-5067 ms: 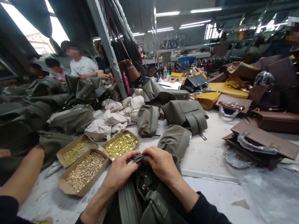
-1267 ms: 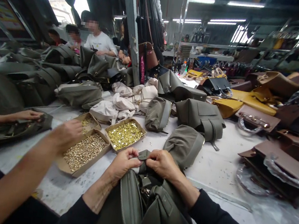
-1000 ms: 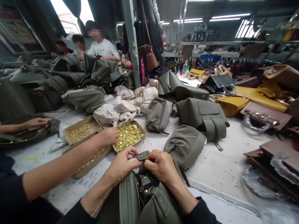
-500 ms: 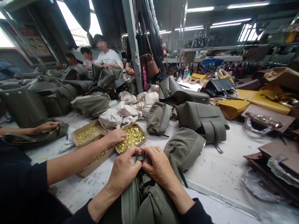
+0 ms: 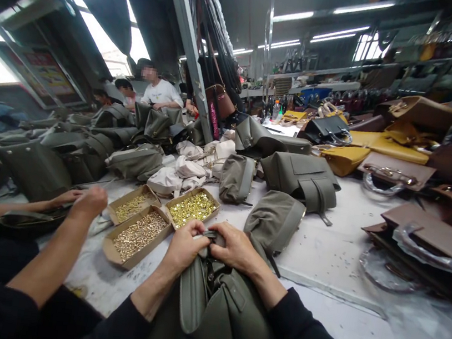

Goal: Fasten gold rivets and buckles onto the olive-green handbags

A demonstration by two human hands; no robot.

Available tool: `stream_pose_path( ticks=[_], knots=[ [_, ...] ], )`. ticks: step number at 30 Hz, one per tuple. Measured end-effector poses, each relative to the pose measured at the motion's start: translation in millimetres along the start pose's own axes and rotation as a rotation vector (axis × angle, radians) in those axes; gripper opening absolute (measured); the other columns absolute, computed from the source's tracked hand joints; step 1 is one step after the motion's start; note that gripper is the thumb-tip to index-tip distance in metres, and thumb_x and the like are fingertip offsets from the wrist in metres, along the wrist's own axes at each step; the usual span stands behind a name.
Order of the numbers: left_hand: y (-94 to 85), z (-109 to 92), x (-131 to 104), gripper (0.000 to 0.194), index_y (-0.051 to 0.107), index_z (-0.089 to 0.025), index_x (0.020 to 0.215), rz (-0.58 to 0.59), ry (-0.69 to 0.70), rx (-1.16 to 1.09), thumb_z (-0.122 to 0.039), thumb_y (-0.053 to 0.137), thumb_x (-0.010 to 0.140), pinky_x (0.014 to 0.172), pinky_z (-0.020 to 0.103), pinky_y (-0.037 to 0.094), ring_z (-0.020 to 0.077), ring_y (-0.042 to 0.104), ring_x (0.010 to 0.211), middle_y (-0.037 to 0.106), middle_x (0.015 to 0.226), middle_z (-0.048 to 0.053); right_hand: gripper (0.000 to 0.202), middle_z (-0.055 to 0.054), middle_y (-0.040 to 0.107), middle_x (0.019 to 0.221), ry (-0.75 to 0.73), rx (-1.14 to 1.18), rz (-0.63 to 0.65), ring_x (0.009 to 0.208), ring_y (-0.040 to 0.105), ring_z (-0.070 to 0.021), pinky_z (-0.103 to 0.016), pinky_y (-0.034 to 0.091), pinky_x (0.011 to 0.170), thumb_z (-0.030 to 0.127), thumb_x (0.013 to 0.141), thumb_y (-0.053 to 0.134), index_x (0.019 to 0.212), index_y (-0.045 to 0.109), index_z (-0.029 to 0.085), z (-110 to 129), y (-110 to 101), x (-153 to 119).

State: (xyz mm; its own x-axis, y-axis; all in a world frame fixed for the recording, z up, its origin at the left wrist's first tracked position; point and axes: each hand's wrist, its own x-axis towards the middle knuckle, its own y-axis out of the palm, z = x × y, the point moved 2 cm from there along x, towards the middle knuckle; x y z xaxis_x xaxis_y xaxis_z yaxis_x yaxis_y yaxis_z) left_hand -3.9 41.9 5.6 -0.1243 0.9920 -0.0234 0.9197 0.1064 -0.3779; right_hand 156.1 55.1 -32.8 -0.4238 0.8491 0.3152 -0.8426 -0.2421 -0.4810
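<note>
Layout, counter (image 5: 336,252). Near edge, centre: open bag (image 5: 239,317), left hand (image 5: 183,248) and right hand (image 5: 236,245) at its top. Beyond and left of the hands: three boxes grouped close. Front box (image 5: 149,253) contains studs; back-left box (image 5: 128,195) and back-right box (image 5: 215,211) contain small metal fittings. Behind boxes: heap of soft pouches (image 5: 186,168). Just beyond open bag: zip pouch (image 5: 273,221); second pouch (image 5: 235,179) farther back, left of flap bag (image 5: 300,177). Far left: bag pile (image 5: 60,152). Right: structured handbag (image 5: 435,238), handbag pile (image 5: 406,147) behind it, plastic sheet (image 5: 434,333) before it.
</note>
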Motion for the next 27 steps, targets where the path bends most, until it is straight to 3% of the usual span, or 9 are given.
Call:
stream_pose_path(
  ticks=[6, 10, 18, 22, 27],
  knots=[
    [-2.8, 3.7, 2.1, 0.027, 0.057, -0.018, 0.071, 0.098, -0.105, -0.085, -0.022, 0.076, 0.052, 0.053, 0.020, 0.036, 0.0099, 0.050, 0.052, 0.059, 0.059, -0.005, 0.033, 0.001, 0.073, 0.097, 0.066, 0.094, 0.063, 0.090, 0.066, -0.0185, -0.024, 0.045, 0.078, 0.024, 0.082, 0.074, 0.115, 0.071, 0.024, -3.7, -4.8, 0.6],
    [-6.0, 7.0, 1.1, 0.033, 0.057, -0.018, 0.077, 0.158, -0.149, -0.124, -0.026, 0.079, 0.054, 0.056, 0.020, 0.039, 0.0111, 0.056, 0.057, 0.063, 0.065, -0.003, 0.031, 0.003, 0.074, 0.092, 0.092, 0.167, 0.087, 0.085, 0.066, -0.0164, -0.021, 0.044, 0.073, 0.021, 0.082, 0.068, 0.113, 0.073, 0.024, -7.4, -2.6, 1.7],
    [-14.3, 3.8, 0.4, 0.038, 0.058, -0.018, 0.086, 0.289, -0.167, -0.153, -0.033, 0.082, 0.061, 0.061, 0.020, 0.042, 0.0114, 0.055, 0.064, 0.064, 0.072, -0.002, 0.032, 0.002, 0.074, 0.088, 0.175, 0.241, 0.003, 0.083, 0.065, -0.0176, -0.023, 0.042, 0.071, 0.021, 0.080, 0.064, 0.109, 0.076, 0.024, -6.7, 2.5, 3.2],
    [-18.4, 3.1, 1.3, 0.037, 0.059, -0.017, 0.088, 0.308, -0.133, -0.121, -0.033, 0.084, 0.065, 0.062, 0.019, 0.042, 0.0111, 0.057, 0.067, 0.066, 0.075, -0.001, 0.028, 0.001, 0.074, 0.092, 0.184, 0.330, 0.002, 0.086, 0.065, -0.0178, -0.024, 0.044, 0.076, 0.022, 0.081, 0.064, 0.106, 0.076, 0.023, -10.3, 4.4, 4.3],
    [-19.3, 19.1, 8.3, 0.047, 0.060, -0.016, 0.086, 0.297, -0.230, -0.280, -0.029, 0.095, 0.057, 0.057, 0.017, 0.041, 0.0085, 0.057, 0.059, 0.068, 0.073, -0.001, 0.031, 0.000, 0.074, 0.093, 0.237, 0.503, 0.034, 0.083, 0.064, -0.0162, -0.022, 0.045, 0.071, 0.020, 0.076, 0.066, 0.106, 0.076, 0.020, -19.7, 11.9, 6.7]
  ],
)
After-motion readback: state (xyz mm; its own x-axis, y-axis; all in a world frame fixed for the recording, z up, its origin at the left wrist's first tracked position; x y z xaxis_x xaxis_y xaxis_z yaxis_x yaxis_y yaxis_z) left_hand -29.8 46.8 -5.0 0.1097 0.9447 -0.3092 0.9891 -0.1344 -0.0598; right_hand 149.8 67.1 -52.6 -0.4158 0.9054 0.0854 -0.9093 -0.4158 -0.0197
